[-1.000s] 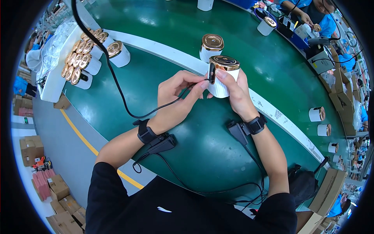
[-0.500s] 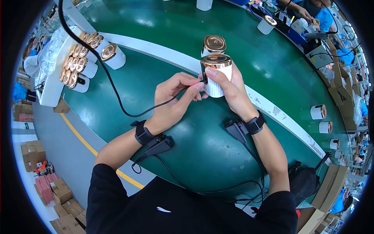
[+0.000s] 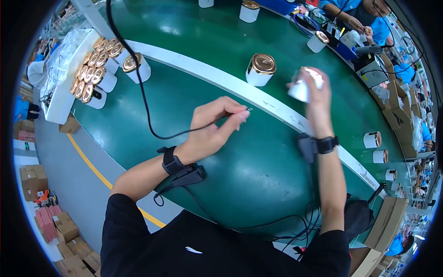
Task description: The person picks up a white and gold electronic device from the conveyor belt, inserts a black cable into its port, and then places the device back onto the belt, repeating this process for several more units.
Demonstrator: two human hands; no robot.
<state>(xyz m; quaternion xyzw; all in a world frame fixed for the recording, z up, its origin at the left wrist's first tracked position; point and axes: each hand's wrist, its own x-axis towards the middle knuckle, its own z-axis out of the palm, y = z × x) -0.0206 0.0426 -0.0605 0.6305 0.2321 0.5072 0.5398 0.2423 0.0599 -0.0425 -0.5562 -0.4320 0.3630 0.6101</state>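
Pinched between the thumb and fingers of my left hand (image 3: 213,129) is a thin black cable (image 3: 173,137), its small metal plug (image 3: 249,109) sticking out free past the fingertips. My right hand (image 3: 320,104), smeared by motion, grips a white canister-like device with a shiny rose-gold top (image 3: 300,91) over the green surface beyond the white rail. Part of that device is hidden by the fingers. A similar white device with a gold lid (image 3: 260,76) stands upright just beyond the rail, between my two hands and farther off.
A white rail (image 3: 198,67) crosses the green table (image 3: 221,180). Grouped gold-topped devices (image 3: 94,76) sit at the left beside a white foam tray (image 3: 57,99). More devices (image 3: 373,140) stand along the right. A co-worker's hand (image 3: 355,23) shows at the far right. Loose cables (image 3: 258,226) lie near me.
My right hand has carried its device away from the cable's plug, to the right and over the rail. My left hand keeps the cable, nearly in place. The standing device beyond has shifted right.
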